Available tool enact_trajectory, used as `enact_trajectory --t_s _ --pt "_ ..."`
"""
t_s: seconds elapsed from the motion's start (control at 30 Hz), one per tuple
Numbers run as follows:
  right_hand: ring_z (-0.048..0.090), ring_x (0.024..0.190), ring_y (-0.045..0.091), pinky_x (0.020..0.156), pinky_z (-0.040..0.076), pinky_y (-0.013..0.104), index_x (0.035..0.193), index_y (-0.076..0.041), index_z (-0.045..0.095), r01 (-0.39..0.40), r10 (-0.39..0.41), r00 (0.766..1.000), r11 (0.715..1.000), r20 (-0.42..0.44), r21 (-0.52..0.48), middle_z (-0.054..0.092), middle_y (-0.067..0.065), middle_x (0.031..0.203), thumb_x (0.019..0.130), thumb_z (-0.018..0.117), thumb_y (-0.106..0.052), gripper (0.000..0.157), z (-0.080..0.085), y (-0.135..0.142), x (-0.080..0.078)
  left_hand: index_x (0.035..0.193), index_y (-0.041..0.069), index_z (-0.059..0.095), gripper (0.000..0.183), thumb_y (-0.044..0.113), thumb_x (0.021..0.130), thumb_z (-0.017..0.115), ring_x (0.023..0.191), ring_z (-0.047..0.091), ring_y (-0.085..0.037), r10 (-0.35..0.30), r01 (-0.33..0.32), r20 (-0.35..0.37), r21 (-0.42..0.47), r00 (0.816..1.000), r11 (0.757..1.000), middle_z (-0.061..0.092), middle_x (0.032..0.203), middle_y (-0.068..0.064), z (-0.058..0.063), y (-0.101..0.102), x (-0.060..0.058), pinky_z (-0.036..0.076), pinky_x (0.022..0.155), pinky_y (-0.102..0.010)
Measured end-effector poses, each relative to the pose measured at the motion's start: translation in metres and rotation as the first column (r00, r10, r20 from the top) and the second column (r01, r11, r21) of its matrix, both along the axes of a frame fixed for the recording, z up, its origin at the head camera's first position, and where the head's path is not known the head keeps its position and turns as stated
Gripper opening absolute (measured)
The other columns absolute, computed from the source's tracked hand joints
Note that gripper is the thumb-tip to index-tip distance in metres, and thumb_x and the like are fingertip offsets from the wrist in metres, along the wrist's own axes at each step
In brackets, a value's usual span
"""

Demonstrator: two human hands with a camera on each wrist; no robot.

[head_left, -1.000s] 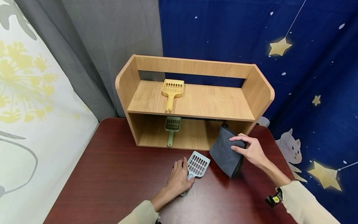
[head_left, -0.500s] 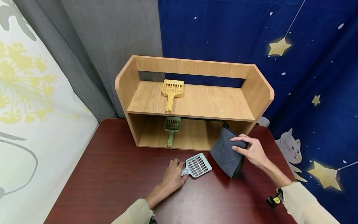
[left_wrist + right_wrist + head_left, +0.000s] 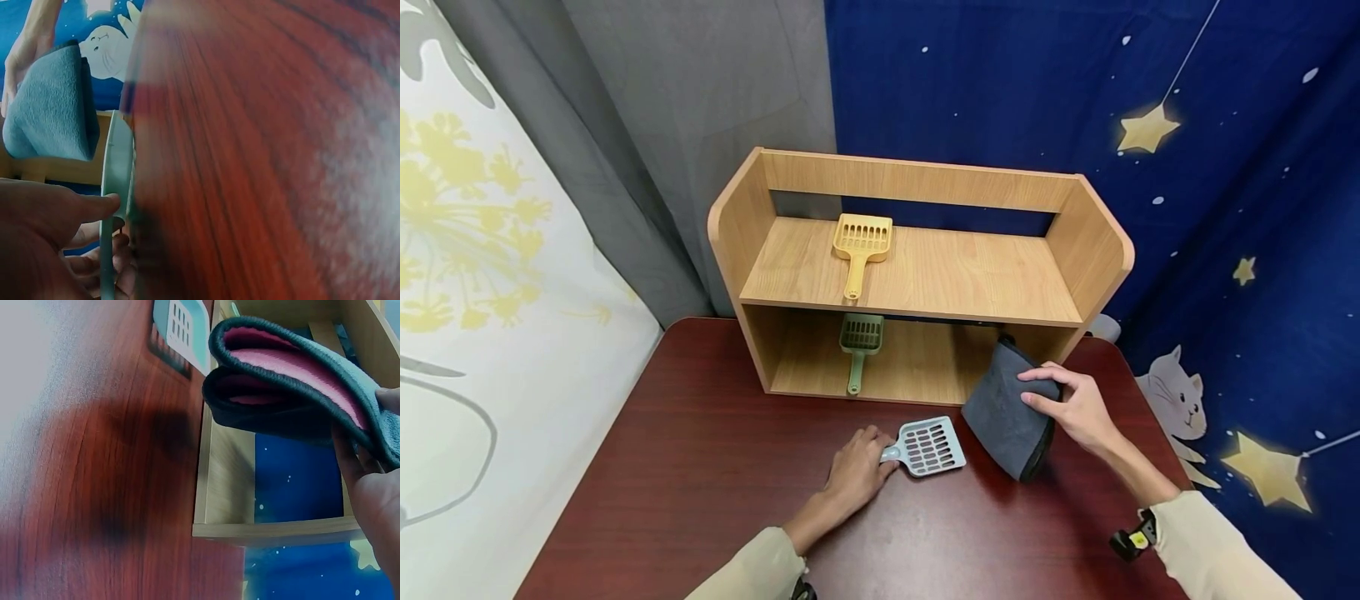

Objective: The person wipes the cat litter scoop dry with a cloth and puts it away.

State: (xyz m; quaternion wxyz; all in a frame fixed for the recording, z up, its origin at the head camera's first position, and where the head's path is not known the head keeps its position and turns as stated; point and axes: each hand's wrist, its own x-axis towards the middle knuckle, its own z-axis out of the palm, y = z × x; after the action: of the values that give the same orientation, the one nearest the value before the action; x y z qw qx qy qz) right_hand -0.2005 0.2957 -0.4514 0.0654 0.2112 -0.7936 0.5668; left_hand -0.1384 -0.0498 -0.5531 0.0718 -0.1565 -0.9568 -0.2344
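Observation:
In the head view my left hand (image 3: 853, 468) grips the handle of a light blue slotted litter scoop (image 3: 912, 450), whose head points right, low over the table. The left wrist view has this scoop (image 3: 116, 162) edge-on, thumb on one side and fingers on the other. My right hand (image 3: 1078, 408) pinches a folded grey cloth (image 3: 1006, 412) between thumb and fingers, in front of the shelf's right end. Its dark edging and pink inner layers show on the cloth (image 3: 306, 369) in the right wrist view.
A two-tier wooden shelf (image 3: 970, 271) stands at the back of the dark red table (image 3: 700, 483). On its upper board lies a yellow litter scoop (image 3: 856, 275); a green one (image 3: 857, 371) lies on the lower board. Grey and blue starry curtains (image 3: 970, 92) hang behind.
My left hand has shifted left and slightly down, and the light blue scoop has turned so its head points right instead of up and right. My right hand and the cloth have barely moved.

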Motion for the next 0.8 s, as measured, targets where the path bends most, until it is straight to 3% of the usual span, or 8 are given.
enact_trajectory --t_s 0.23,0.57,0.8 --pt "0.057 0.09 0.015 0.076 0.048 0.019 0.102 0.0 0.071 0.055 -0.055 0.998 0.998 -0.001 -0.027 0.066 0.012 0.094 0.072 0.083 0.003 0.032 -0.002 -0.003 -0.001 0.106 0.017 0.073 0.026 0.028 0.083 0.078 0.089 0.066 -0.021 -0.021 0.021 0.023 0.017 1.0 1.0 0.066 0.097 0.0 0.004 -0.007 -0.004 0.052 0.064 -0.04" --pt "0.056 0.096 0.017 0.085 0.042 0.018 0.103 -0.001 0.071 0.056 -0.051 0.996 0.996 -0.07 0.068 0.066 0.016 0.099 0.075 0.081 0.003 0.031 0.023 -0.017 0.008 0.105 0.016 0.073 0.023 0.024 0.083 0.077 0.081 0.067 -0.018 -0.093 0.092 0.002 0.057 0.996 0.994 0.072 0.094 0.0 0.027 -0.022 -0.01 0.052 0.062 -0.039" --pt "0.056 0.101 0.014 0.089 0.041 0.017 0.103 -0.012 0.074 0.037 -0.026 0.994 0.994 -0.108 0.101 0.066 0.005 0.101 0.073 0.083 0.0 0.034 0.007 -0.01 -0.008 0.104 0.017 0.074 0.022 0.022 0.083 0.078 0.076 0.065 -0.015 -0.178 0.177 0.005 0.08 0.984 0.981 0.071 0.091 0.004 0.051 -0.026 -0.013 0.051 0.061 -0.035"
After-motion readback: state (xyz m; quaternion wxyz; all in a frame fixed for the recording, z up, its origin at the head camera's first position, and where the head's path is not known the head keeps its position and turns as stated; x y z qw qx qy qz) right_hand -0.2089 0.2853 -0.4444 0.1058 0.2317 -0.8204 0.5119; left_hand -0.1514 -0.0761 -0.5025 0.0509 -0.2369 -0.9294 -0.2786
